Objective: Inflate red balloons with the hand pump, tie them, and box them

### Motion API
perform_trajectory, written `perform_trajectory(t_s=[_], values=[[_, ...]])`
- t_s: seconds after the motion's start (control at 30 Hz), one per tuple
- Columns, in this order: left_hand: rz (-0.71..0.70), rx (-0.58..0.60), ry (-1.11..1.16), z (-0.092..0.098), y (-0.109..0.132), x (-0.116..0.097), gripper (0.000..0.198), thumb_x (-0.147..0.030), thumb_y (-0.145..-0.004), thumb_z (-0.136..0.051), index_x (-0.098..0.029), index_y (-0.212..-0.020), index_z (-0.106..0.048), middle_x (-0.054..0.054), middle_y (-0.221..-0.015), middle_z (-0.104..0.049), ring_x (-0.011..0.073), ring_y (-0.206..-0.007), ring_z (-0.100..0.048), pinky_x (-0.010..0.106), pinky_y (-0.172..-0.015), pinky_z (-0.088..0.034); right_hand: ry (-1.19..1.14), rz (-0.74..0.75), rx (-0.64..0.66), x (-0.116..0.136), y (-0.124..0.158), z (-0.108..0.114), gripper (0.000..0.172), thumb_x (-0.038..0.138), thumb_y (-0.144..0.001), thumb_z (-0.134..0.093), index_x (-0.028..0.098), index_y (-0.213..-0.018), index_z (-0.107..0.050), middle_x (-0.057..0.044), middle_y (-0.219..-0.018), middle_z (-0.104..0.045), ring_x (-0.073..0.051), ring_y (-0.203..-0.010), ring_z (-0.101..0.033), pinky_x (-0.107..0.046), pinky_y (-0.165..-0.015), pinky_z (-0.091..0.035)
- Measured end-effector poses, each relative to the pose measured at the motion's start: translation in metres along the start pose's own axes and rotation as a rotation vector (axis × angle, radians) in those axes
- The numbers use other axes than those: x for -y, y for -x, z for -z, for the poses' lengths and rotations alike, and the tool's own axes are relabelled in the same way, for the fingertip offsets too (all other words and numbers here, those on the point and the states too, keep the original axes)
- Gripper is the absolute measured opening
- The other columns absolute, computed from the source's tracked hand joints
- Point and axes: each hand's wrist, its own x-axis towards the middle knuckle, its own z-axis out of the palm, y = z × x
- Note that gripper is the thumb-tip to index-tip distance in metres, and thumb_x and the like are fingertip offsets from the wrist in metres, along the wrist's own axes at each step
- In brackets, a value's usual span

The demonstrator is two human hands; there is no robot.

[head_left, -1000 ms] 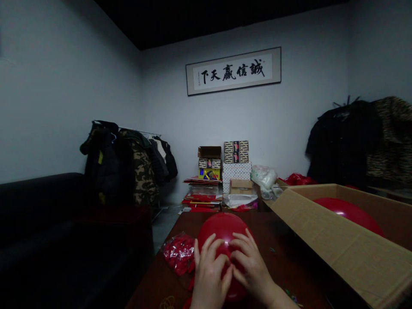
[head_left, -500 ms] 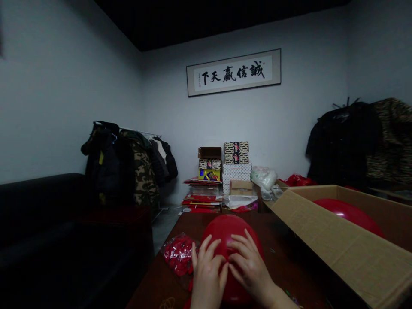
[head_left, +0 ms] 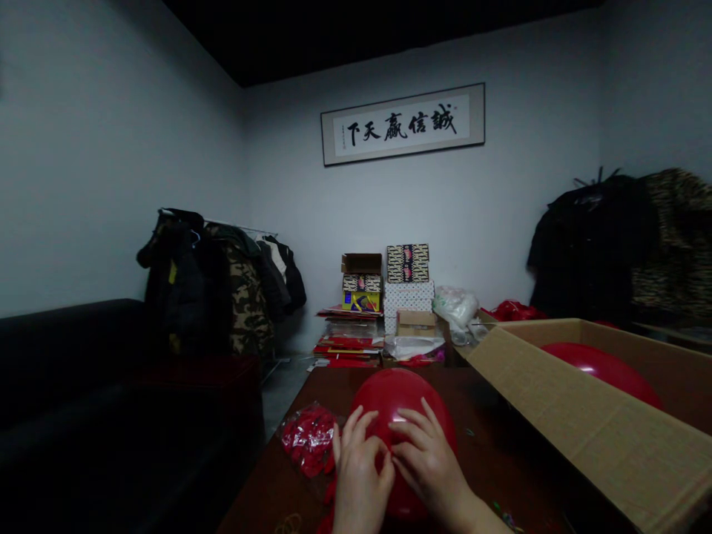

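A large, inflated red balloon (head_left: 406, 389) rests over the brown table, in front of both hands. My left hand (head_left: 360, 460) pinches at the near side of the balloon, where its neck seems to be, with thumb and index finger; its other fingers are raised. Close against it, my right hand (head_left: 428, 452) pinches at the same spot, its remaining fingers spread over the balloon's surface. The neck itself is mostly covered by the fingertips. Left of my left hand lies a clear plastic bag of uninflated red balloons (head_left: 308, 437).
An open cardboard box (head_left: 589, 415) at the right holds another red balloon (head_left: 604, 368). Thin yellowish loops (head_left: 288, 523) lie at the brown table's (head_left: 478, 393) near edge. Stacked boxes (head_left: 409, 297) stand beyond it. A black sofa (head_left: 72, 356) is at the left.
Both hands stay at the balloon's near side with small finger movements. The fingertips have shifted slightly left, and the view has moved a little.
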Motion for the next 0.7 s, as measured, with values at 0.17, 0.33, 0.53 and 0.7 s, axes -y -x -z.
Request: perform_trajectory(t_s=[0.17, 0.33, 0.53, 0.7], values=[[0.004, -0.067, -0.029, 0.002, -0.001, -0.005, 0.021, -0.006, -0.069, -0.051, -0.022, -0.075, -0.063, 0.008, -0.113, -0.063, 0.0296, -0.117, -0.049, 0.066, -0.100, -0.026, -0.071, -0.093, 0.033, 0.004, 0.001, 0.002, 0.016, 0.024, -0.079, -0.053, 0.031, -0.090, -0.062, 0.000, -0.111, -0.064, -0.022, -0.115, -0.051, -0.063, -0.101, -0.037], [0.039, -0.007, -0.023, -0.003, -0.001, -0.004, 0.020, -0.007, -0.068, -0.051, -0.023, -0.072, -0.062, 0.007, -0.116, -0.062, 0.0305, -0.117, -0.049, 0.066, -0.096, -0.030, -0.070, -0.071, 0.073, 0.003, 0.003, -0.001, 0.014, 0.025, -0.082, -0.049, 0.028, -0.088, -0.060, -0.001, -0.109, -0.064, -0.021, -0.114, -0.052, -0.061, -0.102, -0.039], [-0.002, 0.075, -0.009, -0.004, 0.001, 0.000, 0.021, -0.006, -0.068, -0.049, -0.024, -0.069, -0.061, 0.004, -0.116, -0.062, 0.0297, -0.119, -0.047, 0.068, -0.098, -0.024, -0.062, -0.016, 0.096, -0.001, 0.010, -0.005, 0.016, 0.024, -0.083, -0.047, 0.029, -0.091, -0.059, 0.000, -0.111, -0.064, -0.020, -0.115, -0.051, -0.062, -0.102, -0.037], [0.052, 0.030, 0.033, 0.002, -0.003, -0.004, 0.021, -0.006, -0.067, -0.049, -0.023, -0.071, -0.061, 0.006, -0.108, -0.062, 0.0265, -0.109, -0.053, 0.061, -0.098, -0.032, -0.162, -0.189, 0.093, -0.002, 0.012, -0.008, 0.014, 0.029, -0.082, -0.049, 0.032, -0.090, -0.060, 0.000, -0.110, -0.062, -0.021, -0.115, -0.051, -0.062, -0.104, -0.034]])
